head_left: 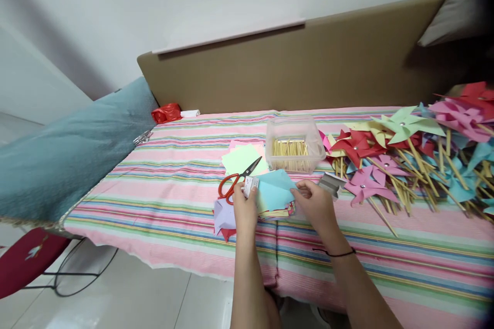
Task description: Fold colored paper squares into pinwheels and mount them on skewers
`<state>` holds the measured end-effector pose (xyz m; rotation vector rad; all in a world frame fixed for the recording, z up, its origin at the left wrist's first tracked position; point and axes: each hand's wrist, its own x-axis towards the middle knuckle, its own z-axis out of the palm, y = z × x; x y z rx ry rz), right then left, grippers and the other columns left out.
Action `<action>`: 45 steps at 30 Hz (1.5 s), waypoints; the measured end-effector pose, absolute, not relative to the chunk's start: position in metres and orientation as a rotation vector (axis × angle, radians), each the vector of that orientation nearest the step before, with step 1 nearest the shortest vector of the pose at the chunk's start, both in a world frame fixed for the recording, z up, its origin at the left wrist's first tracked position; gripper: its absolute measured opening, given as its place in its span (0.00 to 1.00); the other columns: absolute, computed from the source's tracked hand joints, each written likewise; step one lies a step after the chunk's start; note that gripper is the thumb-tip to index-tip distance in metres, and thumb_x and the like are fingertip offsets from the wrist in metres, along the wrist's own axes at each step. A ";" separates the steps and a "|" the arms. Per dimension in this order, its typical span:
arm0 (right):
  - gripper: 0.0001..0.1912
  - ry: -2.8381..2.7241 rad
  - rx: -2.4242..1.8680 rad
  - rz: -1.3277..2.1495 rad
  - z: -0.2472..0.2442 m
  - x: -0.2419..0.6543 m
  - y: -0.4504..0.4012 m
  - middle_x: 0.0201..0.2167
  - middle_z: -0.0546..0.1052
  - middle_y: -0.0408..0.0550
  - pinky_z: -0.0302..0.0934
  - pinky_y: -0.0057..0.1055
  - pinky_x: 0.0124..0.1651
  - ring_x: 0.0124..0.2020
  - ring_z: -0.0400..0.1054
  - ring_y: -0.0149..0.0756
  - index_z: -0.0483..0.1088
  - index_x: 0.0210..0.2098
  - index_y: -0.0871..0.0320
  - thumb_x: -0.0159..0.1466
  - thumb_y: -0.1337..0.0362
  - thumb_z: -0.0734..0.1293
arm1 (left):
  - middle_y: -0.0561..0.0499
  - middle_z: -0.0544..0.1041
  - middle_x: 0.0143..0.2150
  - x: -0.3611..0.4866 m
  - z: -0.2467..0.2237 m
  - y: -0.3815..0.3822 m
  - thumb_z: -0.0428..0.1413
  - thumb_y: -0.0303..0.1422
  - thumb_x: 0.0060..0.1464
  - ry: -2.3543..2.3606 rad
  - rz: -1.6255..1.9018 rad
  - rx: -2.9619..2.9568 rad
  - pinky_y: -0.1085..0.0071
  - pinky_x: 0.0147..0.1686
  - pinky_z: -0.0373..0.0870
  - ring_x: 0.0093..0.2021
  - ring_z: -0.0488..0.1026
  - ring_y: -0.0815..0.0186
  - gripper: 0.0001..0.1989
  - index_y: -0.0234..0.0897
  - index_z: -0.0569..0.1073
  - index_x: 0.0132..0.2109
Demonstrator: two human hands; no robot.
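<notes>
My left hand (246, 205) is closed on a small white box (250, 186) with printing on it. Between thumb and fingers, my right hand (313, 201) pinches the right corner of a blue paper square (276, 189). Under the blue paper lie yellow and other coloured sheets. Red-handled scissors (227, 185) rest just left of the box, blades pointing up and right over a pale green sheet (242, 158). A folded purple paper (224, 216) with red paper beneath it is beside my left wrist.
A clear plastic box (323, 151) of wooden sticks stands beyond my hands. Many paper pinwheels (365, 185) are piled at the right. A grey holder (331, 184) sits beside my right hand. A red bag (166, 113) lies at the back left.
</notes>
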<state>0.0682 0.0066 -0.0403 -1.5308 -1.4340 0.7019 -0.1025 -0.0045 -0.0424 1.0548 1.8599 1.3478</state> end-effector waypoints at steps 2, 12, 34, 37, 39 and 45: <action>0.09 -1.338 -1.445 0.815 -0.034 0.077 0.005 0.26 0.77 0.47 0.63 0.35 0.37 0.32 0.72 0.41 0.69 0.25 0.57 0.53 0.57 0.67 | 0.45 0.73 0.42 -0.103 -0.041 -0.004 0.54 0.35 0.54 1.876 1.314 1.058 0.64 0.44 0.66 0.43 0.70 0.60 0.11 0.38 0.67 0.45; 0.11 -0.652 -0.994 1.181 -0.020 0.110 -0.006 0.29 0.77 0.41 0.64 0.24 0.37 0.32 0.69 0.29 0.74 0.30 0.56 0.48 0.62 0.75 | 0.41 0.71 0.46 -0.070 -0.017 -0.009 0.55 0.32 0.53 2.163 0.705 1.487 0.62 0.48 0.61 0.49 0.66 0.54 0.16 0.38 0.71 0.50; 0.11 -0.461 -0.918 1.224 -0.007 0.117 -0.175 0.33 0.78 0.43 0.68 0.30 0.34 0.32 0.71 0.36 0.74 0.35 0.54 0.52 0.59 0.73 | 0.41 0.72 0.48 -0.049 -0.016 -0.091 0.49 0.37 0.58 1.850 1.538 1.378 0.63 0.47 0.66 0.47 0.71 0.60 0.14 0.35 0.69 0.47; 0.12 -0.473 -0.925 1.152 0.007 0.123 -0.204 0.31 0.78 0.43 0.67 0.29 0.33 0.30 0.71 0.35 0.74 0.34 0.55 0.51 0.59 0.74 | 0.47 0.75 0.37 -0.031 -0.004 -0.146 0.51 0.41 0.56 1.651 1.526 1.198 0.69 0.35 0.68 0.34 0.71 0.65 0.12 0.37 0.70 0.39; 0.11 -0.493 -0.930 1.104 0.016 0.128 -0.220 0.27 0.77 0.42 0.66 0.26 0.30 0.27 0.70 0.33 0.74 0.32 0.55 0.51 0.59 0.74 | 0.53 0.72 0.27 -0.022 0.008 -0.180 0.53 0.43 0.54 1.420 1.504 1.031 0.73 0.27 0.63 0.25 0.66 0.69 0.12 0.38 0.69 0.35; 0.10 -0.686 -0.962 0.938 0.042 0.139 -0.258 0.29 0.79 0.44 0.67 0.26 0.36 0.32 0.72 0.33 0.73 0.33 0.54 0.52 0.60 0.74 | 0.58 0.68 0.16 -0.025 0.055 -0.238 0.56 0.44 0.53 1.155 1.422 0.851 0.76 0.22 0.58 0.18 0.62 0.72 0.14 0.39 0.63 0.32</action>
